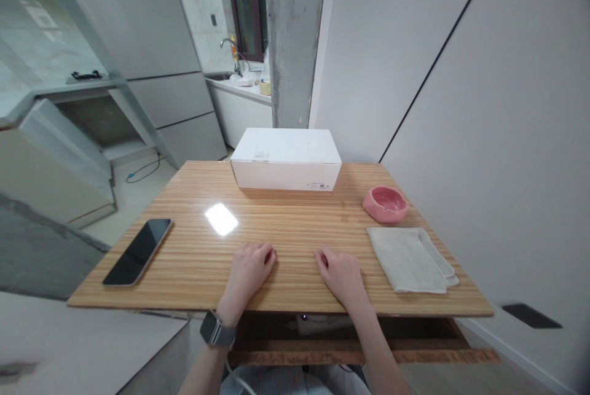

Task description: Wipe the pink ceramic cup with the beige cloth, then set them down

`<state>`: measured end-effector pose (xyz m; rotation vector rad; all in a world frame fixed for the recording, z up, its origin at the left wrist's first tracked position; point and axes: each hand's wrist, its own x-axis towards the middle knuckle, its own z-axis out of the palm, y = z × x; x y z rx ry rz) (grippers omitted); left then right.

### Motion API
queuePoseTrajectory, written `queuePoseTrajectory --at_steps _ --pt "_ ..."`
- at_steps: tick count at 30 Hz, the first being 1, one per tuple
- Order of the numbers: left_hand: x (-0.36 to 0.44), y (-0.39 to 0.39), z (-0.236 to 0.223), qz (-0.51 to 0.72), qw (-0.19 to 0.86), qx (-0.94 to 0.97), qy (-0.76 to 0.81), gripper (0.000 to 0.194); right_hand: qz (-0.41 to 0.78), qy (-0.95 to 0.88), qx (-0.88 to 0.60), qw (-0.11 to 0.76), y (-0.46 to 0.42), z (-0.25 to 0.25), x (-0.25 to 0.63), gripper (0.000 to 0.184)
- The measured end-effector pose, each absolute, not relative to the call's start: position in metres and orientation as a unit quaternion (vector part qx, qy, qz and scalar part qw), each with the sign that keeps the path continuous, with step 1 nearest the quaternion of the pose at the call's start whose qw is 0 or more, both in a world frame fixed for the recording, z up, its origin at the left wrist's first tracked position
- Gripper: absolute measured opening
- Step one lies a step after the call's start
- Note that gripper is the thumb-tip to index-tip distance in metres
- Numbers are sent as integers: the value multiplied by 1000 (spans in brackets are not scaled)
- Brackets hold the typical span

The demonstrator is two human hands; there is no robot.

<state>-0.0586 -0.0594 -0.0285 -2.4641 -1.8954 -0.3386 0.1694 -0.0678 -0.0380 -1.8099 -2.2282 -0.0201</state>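
Observation:
My left hand (251,265) rests on the wooden table (295,223) near its front edge, fingers curled into a loose fist, with a watch (216,330) on the wrist. Across from it, my right hand (342,274) lies curled the same way, apart from the left. Nothing shows in either hand. A folded pale cloth (408,260) is to the right of my right hand, not touched by it. Farther left of my left hand lies a phone (139,252) with a dark screen. A white box (286,158), lid closed, stands at the back of the table.
A pink bowl (386,204) sits behind the cloth near the right edge. Under the tabletop, an open drawer (433,355) juts out towards me. A white wall (461,137) runs along the right. Beyond the table are cabinets (184,125) and a sink faucet (236,54).

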Motion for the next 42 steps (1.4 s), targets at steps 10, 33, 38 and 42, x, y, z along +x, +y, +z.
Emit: queuePoseTrajectory --at_steps 10,33,38,42 --pt "-59 -61 -33 -139 8 -771 -621 31 -8 -769 -624 135 -67 -39 170 31" --pt "-48 -57 -20 -74 -6 -738 -671 30 14 -760 -624 179 -70 -38 170 35" --pt "-6 -32 9 -142 -66 -736 -658 20 31 -759 -621 191 -74 -36 173 34" --pt "54 -4 29 -347 -185 -769 -504 19 52 -762 -618 187 -84 -35 181 29"
